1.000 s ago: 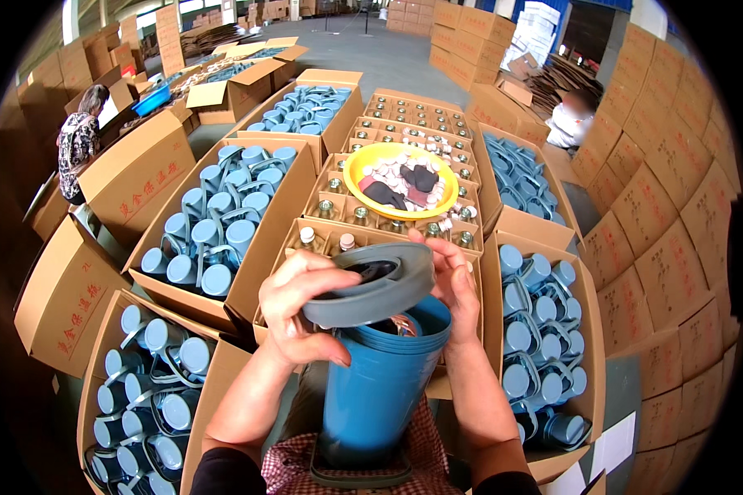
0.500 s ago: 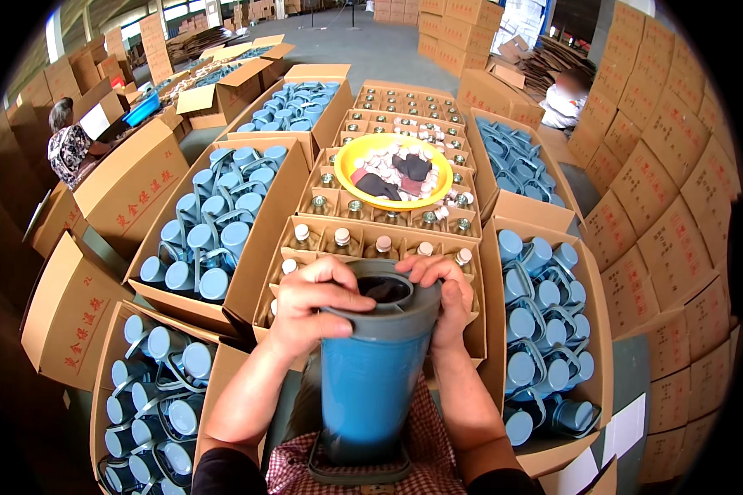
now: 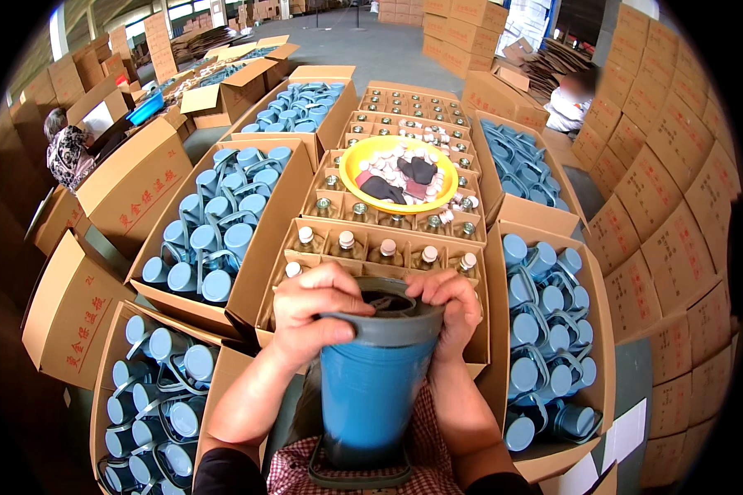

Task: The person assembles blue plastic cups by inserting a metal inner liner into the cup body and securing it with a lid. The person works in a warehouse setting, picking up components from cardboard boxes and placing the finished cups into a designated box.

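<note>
Head view: your left hand (image 3: 318,309) and right hand (image 3: 447,307) are curled tight over the grey lid (image 3: 384,318), pressing it onto the blue jug (image 3: 371,388) at six o'clock, against your lap. Press unevenly and the lid may seat crooked; the jug could tip toward the bottle box (image 3: 371,247) at twelve.

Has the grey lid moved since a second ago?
Yes. The grey lid was tilted above the blue jug, toward the box of bottles; it has come down and now sits level on the jug's mouth, pressed by both hands.
</note>
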`<state>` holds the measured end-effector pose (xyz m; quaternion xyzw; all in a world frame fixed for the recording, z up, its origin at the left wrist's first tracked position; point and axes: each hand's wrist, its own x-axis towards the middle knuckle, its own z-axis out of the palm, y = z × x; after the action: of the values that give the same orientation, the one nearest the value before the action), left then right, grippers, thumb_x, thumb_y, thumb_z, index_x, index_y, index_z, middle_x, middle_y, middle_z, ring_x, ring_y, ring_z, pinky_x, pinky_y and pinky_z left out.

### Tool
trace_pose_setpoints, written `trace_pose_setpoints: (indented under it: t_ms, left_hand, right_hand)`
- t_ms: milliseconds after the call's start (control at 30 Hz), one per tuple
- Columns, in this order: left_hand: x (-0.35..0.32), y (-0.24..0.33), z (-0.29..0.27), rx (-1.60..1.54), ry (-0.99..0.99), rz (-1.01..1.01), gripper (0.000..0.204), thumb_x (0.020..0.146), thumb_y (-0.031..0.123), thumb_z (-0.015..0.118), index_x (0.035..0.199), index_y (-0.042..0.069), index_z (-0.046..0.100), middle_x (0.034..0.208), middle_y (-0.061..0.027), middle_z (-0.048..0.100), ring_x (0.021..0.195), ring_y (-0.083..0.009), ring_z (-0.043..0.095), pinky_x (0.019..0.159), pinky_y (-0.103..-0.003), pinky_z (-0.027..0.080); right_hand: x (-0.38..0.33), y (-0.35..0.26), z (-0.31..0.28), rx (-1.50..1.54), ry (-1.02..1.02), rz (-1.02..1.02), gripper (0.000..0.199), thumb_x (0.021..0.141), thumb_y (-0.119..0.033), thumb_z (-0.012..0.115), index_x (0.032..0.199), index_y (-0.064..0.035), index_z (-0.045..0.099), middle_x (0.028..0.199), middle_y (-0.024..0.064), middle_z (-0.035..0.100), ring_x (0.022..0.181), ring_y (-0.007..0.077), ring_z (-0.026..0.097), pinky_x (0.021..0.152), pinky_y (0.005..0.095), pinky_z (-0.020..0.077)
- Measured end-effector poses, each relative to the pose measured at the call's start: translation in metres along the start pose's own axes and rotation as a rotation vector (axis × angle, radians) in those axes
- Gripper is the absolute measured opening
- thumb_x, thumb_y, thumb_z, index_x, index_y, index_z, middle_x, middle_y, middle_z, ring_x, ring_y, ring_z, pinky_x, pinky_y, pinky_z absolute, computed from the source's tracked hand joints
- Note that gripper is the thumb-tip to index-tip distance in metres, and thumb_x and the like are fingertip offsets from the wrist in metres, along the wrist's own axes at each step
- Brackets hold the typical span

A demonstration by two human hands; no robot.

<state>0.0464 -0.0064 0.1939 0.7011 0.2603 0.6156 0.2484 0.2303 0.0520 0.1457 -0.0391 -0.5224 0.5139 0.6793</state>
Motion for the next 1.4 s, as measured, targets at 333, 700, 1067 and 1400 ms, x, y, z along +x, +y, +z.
trace_pose_setpoints:
  t_ms: [333,700,1067,1400]
  left_hand:
    - [-0.007,0.035,-0.002,0.331,-0.194,0.274,0.041,0.063,0.029,0.079,0.09,0.0,0.067,0.088,-0.0118,0.061,0.075,-0.0267,0.059,0.066,-0.034,0.047]
    - [0.0,0.089,0.012,0.904,-0.42,-0.091,0.05,0.061,0.036,0.079,0.093,0.001,0.062,0.09,-0.0117,0.06,0.08,-0.0302,0.061,0.066,-0.038,0.051]
    - [-0.034,0.05,0.001,0.915,-0.16,-0.081,0.043,0.061,0.021,0.081,0.092,-0.002,0.06,0.084,-0.017,0.063,0.075,-0.0348,0.062,0.066,-0.04,0.051]
    - [-0.021,0.052,-0.018,0.843,-0.215,-0.239,0.045,0.063,0.023,0.079,0.097,-0.001,0.062,0.078,-0.0147,0.062,0.071,-0.033,0.062,0.062,-0.038,0.05]
  right_hand:
    - [-0.007,-0.016,0.006,-0.046,-0.064,-0.053,0.043,0.087,-0.042,0.062,0.077,-0.0023,0.05,0.079,0.0096,0.052,0.078,0.024,0.054,0.073,0.0369,0.045]
    - [0.008,-0.053,0.034,-0.82,-0.378,-0.209,0.05,0.083,-0.052,0.061,0.072,-0.0041,0.05,0.07,0.0095,0.047,0.064,0.0263,0.048,0.057,0.0338,0.0387]
    - [0.008,-0.007,0.042,-0.879,-0.356,-0.202,0.029,0.082,-0.02,0.063,0.062,-0.004,0.049,0.06,0.0099,0.044,0.058,0.0271,0.045,0.051,0.037,0.0359]
    - [0.007,0.052,0.025,-0.287,-0.094,0.183,0.045,0.096,-0.03,0.047,0.059,-0.003,0.049,0.063,0.0052,0.05,0.061,0.0141,0.048,0.059,0.0262,0.0386]
